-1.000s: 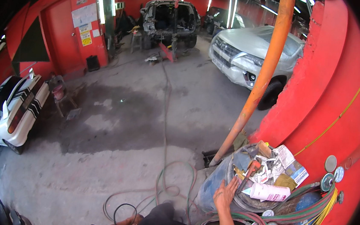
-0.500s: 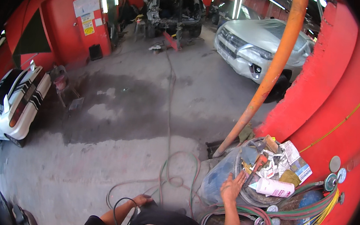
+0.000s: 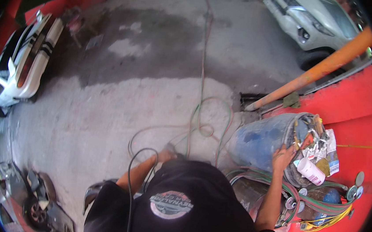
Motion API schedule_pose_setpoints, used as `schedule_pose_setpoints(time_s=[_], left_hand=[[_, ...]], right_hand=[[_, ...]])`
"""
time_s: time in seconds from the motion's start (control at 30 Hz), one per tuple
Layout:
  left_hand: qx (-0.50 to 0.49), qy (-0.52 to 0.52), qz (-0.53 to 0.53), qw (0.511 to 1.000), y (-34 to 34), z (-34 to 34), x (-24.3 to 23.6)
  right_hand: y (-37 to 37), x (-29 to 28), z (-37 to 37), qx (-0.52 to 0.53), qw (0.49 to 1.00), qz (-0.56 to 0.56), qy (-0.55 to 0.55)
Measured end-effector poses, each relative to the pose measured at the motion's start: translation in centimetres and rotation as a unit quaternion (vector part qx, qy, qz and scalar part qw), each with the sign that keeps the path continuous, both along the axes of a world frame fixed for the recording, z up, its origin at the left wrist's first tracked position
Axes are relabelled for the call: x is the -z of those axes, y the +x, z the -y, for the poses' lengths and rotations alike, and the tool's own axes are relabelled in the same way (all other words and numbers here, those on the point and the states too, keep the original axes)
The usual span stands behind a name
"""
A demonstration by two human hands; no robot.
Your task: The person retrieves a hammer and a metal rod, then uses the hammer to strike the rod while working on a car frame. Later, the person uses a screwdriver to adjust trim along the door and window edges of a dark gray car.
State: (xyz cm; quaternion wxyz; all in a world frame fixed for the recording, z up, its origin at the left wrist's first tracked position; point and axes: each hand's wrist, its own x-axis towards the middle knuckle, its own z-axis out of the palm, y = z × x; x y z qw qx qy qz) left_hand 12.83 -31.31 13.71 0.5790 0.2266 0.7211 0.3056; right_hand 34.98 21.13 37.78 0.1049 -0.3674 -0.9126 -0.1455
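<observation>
The step in hand is judged to be a steadying touch: the right hand (image 3: 282, 157) is laid, fingers extended rather than closed, on the near-left rim of the blue plastic drum (image 3: 259, 138) beside the red wall (image 3: 363, 114), while the left hand (image 3: 165, 154) is blurred, its finger state impossible to tell. For any shift, care is called for around the white-and-pink cylindrical bottle (image 3: 311, 172) on the drum's top; more room is offered leftward, over the grey concrete floor (image 3: 82, 138).
</observation>
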Motion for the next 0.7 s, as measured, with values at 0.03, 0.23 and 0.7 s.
schedule_pose_setpoints(time_s=[0.03, 0.23, 0.7], left_hand=[[0.093, 0.062, -0.1, 0.989, -1.5, 1.1, -0.8], [0.194, -0.033, -0.252, 0.948, -0.1, 13.1, 12.4], [-0.235, -0.001, -0.157, 0.959, 1.5, 12.8, 8.8]], right_hand=[[0.0, -0.2, -0.4, 0.011, 1.0, 0.014, 0.007], [0.5, 0.0, -1.1, -0.015, 0.999, 0.04, 0.032], [-15.4, -0.3, 11.8, -0.131, 0.913, 0.059, -0.382]])
